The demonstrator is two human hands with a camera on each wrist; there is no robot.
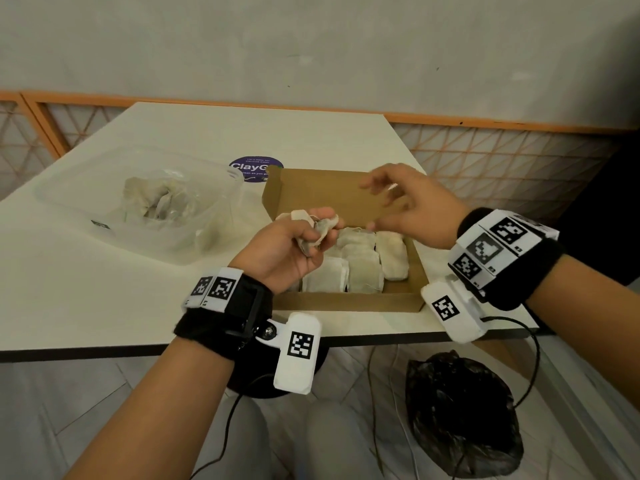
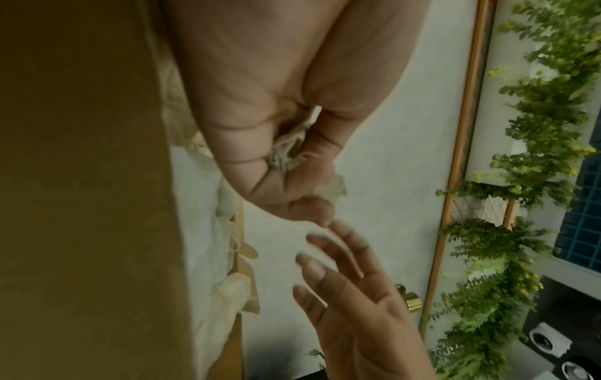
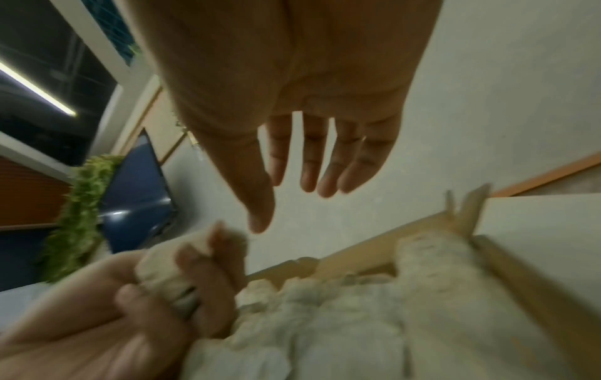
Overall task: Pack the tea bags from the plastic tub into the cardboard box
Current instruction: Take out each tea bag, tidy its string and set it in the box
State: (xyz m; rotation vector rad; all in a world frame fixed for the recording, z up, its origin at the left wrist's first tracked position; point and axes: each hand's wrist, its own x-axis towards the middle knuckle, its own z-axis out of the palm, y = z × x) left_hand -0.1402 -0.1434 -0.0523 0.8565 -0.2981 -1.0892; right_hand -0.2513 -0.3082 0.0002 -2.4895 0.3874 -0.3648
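Left hand (image 1: 291, 249) clenched on crumpled tea bags (image 1: 317, 232) over box (image 1: 346, 303) near-left edge, right hand (image 1: 412, 206) fingers spread, empty, just right, above packed bags (image 1: 360, 268)

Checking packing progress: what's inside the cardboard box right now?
The cardboard box holds rows of flat tea bags. Its near-left corner is hidden behind the left hand, which grips more tea bags.
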